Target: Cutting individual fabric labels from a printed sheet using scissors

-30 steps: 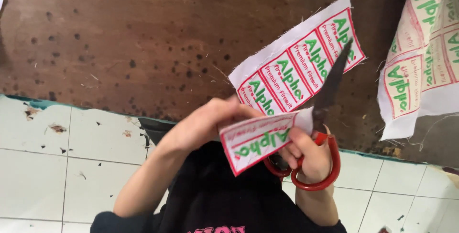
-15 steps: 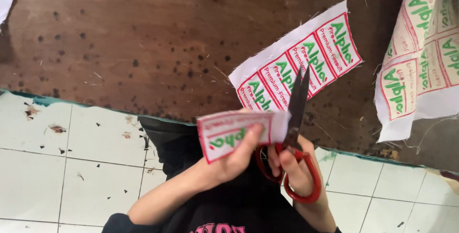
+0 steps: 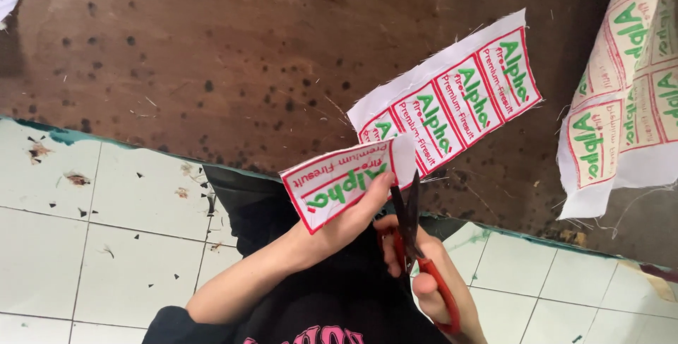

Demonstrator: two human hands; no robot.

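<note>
Cutting one printed cloth label free with red-handled scissors, just off the counter's edge.

My left hand (image 3: 346, 227) pinches a single label (image 3: 339, 183), its grip narrow on the lower edge; my right hand (image 3: 424, 273) has its fingers through the scissors (image 3: 417, 245), blades nearly shut at the label's right end. I judge this piece almost trimmed. Just beyond the scissors, on the dark, speckled wooden counter (image 3: 212, 54), lies an uncut strip (image 3: 452, 97) of four labels, and to their right a larger folded sheet (image 3: 621, 97), so much is left. The cloth is thin, white, fraying at the edges, with red borders and green lettering.
</note>
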